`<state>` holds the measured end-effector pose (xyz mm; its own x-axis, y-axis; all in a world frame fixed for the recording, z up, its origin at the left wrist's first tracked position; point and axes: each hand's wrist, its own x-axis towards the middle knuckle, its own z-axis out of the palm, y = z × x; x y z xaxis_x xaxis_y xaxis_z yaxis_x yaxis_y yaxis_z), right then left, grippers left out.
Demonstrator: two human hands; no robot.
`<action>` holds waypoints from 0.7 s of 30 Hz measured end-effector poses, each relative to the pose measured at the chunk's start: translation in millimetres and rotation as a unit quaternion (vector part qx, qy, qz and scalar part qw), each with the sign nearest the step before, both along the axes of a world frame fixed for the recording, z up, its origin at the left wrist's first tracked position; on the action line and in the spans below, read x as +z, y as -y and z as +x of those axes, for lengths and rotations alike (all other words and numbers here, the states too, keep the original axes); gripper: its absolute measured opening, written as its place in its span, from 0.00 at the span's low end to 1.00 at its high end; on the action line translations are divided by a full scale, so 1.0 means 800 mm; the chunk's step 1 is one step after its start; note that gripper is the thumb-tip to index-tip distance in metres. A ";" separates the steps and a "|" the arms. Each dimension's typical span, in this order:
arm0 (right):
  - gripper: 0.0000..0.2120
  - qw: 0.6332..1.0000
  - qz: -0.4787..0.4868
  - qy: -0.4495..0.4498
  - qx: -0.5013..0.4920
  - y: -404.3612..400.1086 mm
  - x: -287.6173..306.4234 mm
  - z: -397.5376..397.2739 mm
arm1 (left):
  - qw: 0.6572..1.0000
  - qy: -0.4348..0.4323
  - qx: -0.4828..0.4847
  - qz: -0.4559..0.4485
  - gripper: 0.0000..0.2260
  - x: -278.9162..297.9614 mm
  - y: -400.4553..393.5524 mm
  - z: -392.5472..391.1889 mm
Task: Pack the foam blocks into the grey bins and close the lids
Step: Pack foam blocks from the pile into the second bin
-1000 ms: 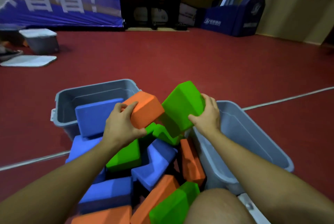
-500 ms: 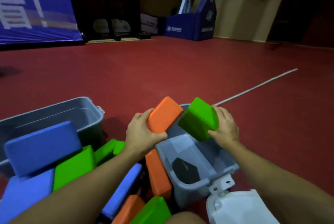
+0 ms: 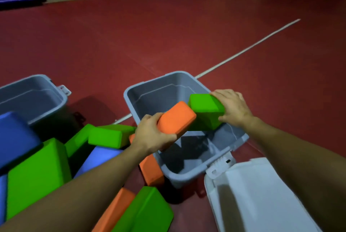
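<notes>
My left hand (image 3: 153,135) grips an orange foam block (image 3: 175,119) over the open grey bin (image 3: 169,80) in the middle. My right hand (image 3: 234,107) grips a green foam block (image 3: 205,111) beside it, also above that bin. The two blocks touch at their ends. Inside, the bin shows only its dark floor. A second grey bin (image 3: 54,93) stands at the left with a blue block (image 3: 16,136) leaning in it. Several green, blue and orange blocks lie in a pile (image 3: 37,173) on the floor at lower left.
A white lid (image 3: 262,194) lies on the red floor at the lower right, against the middle bin's latch. A white floor line (image 3: 243,52) runs diagonally behind the bins. Blue padded stands and dark equipment line the far wall.
Both hands have carried their blocks from the pile rightward and lower, so they now hang over the middle bin. The view has swung right and down, bringing the white lid fully in.
</notes>
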<state>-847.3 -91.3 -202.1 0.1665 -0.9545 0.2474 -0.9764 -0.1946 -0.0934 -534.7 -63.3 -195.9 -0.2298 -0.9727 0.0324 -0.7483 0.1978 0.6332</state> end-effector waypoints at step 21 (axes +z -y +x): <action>0.41 0.983 0.153 -0.026 0.093 0.026 -0.124 -0.038 | 0.960 0.278 -0.037 -0.001 0.33 -0.106 -0.010 -0.032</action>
<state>-877.9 -111.8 -301.0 0.3496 -0.9349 -0.0608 -0.9319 -0.3403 -0.1258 -560.4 -55.6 -280.4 -0.2808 -0.9530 -0.1140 -0.9542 0.2644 0.1397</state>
